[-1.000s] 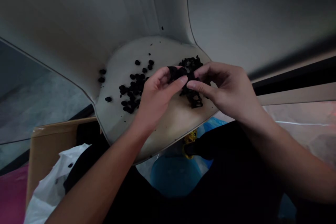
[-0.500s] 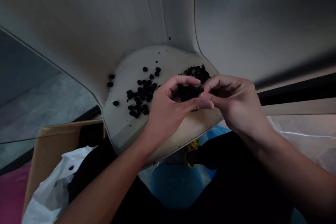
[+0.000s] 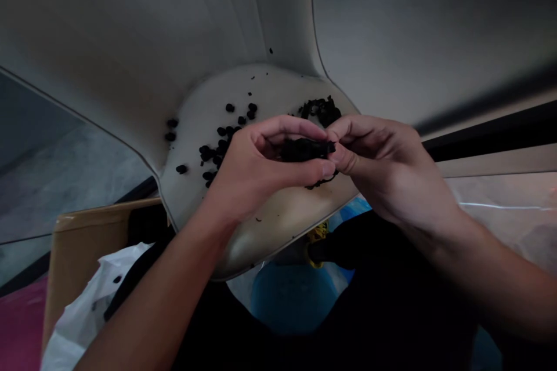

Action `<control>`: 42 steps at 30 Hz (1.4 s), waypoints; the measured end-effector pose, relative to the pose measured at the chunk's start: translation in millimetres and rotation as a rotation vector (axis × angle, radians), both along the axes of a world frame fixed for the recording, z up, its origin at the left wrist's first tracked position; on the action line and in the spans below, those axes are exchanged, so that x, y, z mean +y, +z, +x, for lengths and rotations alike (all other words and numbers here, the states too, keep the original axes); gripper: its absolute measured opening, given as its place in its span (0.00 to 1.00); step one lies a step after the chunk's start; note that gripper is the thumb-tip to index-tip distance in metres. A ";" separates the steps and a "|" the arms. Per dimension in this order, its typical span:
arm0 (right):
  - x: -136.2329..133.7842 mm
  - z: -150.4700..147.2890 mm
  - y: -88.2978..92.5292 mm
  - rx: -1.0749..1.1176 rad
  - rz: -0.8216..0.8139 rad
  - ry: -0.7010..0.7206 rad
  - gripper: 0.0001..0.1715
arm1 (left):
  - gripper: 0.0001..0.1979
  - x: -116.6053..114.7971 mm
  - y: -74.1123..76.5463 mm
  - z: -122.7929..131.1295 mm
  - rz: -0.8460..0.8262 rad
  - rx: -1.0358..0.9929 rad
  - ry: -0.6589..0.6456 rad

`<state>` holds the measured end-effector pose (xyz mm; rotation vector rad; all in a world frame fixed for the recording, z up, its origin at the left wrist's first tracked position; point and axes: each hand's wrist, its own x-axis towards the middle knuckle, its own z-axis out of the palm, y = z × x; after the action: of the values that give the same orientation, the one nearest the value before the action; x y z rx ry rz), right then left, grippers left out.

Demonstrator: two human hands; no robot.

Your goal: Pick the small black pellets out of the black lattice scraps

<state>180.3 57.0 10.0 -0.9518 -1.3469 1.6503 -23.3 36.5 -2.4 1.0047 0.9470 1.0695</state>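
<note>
Over the pale chair seat (image 3: 278,226), my left hand (image 3: 250,165) curls its fingers and thumb around a dark clump of small black pieces (image 3: 304,151). My right hand (image 3: 383,156) pinches the near end of that clump between thumb and forefinger, and the two hands meet there. Several small black knob-like pieces (image 3: 209,153) lie on the seat to the left, partly covered by my left hand. Beyond my fingers sits a heap of thin, ragged black scraps (image 3: 322,109). The exact shape of what I hold is too dark to make out.
The chair's backrest (image 3: 217,11) rises behind the seat. On the left stand a cardboard box (image 3: 69,249) and a white plastic bag (image 3: 91,307). Below the seat are a blue round object (image 3: 291,301) and something yellow (image 3: 317,237). Black crumbs dot the seat.
Both hands have shifted slightly left in view, the left more, and its fingers now close further around the clump. The seat has moved a little left and up in view.
</note>
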 end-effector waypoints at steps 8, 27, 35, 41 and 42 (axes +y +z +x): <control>-2.1 1.7 2.6 -0.065 0.063 -0.057 0.23 | 0.09 -5.1 -1.8 3.8 -0.135 -0.176 -0.010; 10.7 0.3 -13.8 -0.349 0.525 -0.199 0.16 | 0.13 -10.4 9.2 19.1 -0.123 0.197 0.169; 10.5 -5.6 -13.7 -0.159 0.401 -0.304 0.20 | 0.02 -13.5 17.1 3.9 -0.024 0.354 0.296; 8.7 -16.0 -23.6 -0.163 0.349 -0.427 0.19 | 0.11 -16.3 12.6 -3.5 0.089 0.416 0.273; 12.1 -13.4 -24.0 -0.160 0.373 -0.472 0.19 | 0.15 -17.5 12.0 -7.8 0.129 0.466 0.285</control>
<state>166.9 69.0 -14.0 -1.0856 -1.3441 0.9482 -31.0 19.0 9.6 1.2840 1.4471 1.1649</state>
